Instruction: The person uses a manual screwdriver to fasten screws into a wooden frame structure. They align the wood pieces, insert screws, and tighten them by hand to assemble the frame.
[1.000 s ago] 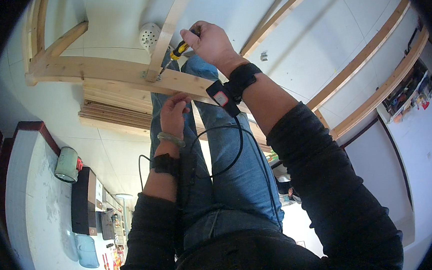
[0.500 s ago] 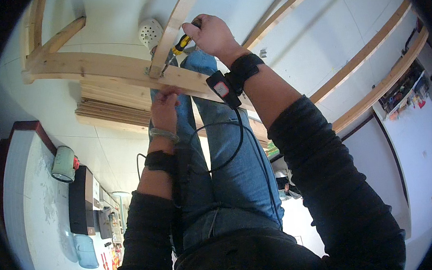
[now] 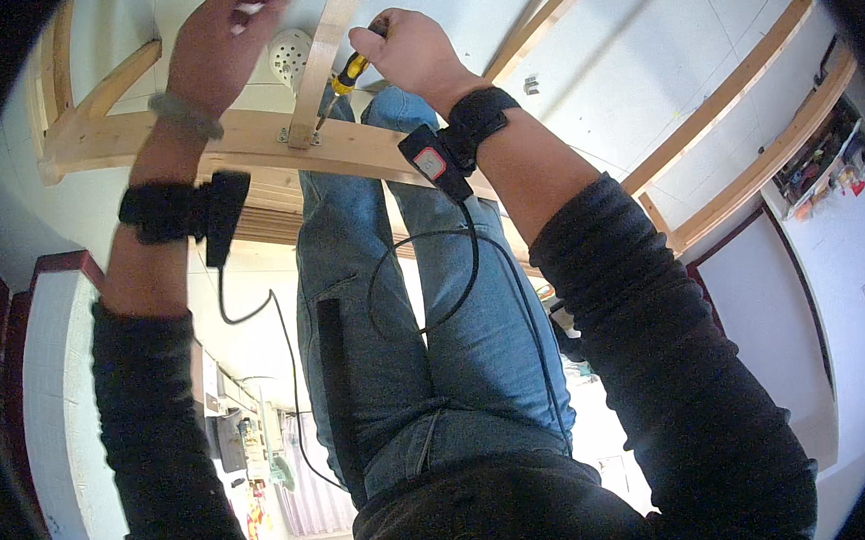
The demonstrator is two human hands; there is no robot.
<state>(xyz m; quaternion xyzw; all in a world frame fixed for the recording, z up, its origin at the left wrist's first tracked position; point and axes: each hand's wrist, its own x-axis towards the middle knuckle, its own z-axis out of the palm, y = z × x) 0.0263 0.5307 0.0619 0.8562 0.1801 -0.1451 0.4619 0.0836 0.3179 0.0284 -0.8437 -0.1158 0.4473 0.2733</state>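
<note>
Overhead, a screwdriver (image 3: 351,75) with a yellow and black handle is gripped in the right hand (image 3: 415,50), whose fingers are closed round the handle. Its shaft is slanted down to the left, and its tip is set at a small metal bracket (image 3: 295,136) where a slanted wooden strut (image 3: 333,46) meets a long horizontal wooden beam (image 3: 243,141). The left hand (image 3: 221,49) is raised just left of the strut, near the top edge of the view; its fingers are curled together, but whether anything is pinched in them cannot be told, since the fingertips are cut by the rim. A pale band is worn at the left wrist, and a black strap (image 3: 160,211) with a small dark unit is fastened further down the forearm. A black wrist strap (image 3: 475,125) with a small device (image 3: 429,162) is worn on the right arm, and a black cable (image 3: 452,269) is looped from it across the blue jeans (image 3: 408,352). A round white perforated fitting (image 3: 289,51) is seen behind the strut, between the two hands. More wooden battens (image 3: 732,109) are fixed across the white panelled surface to the right.
</note>
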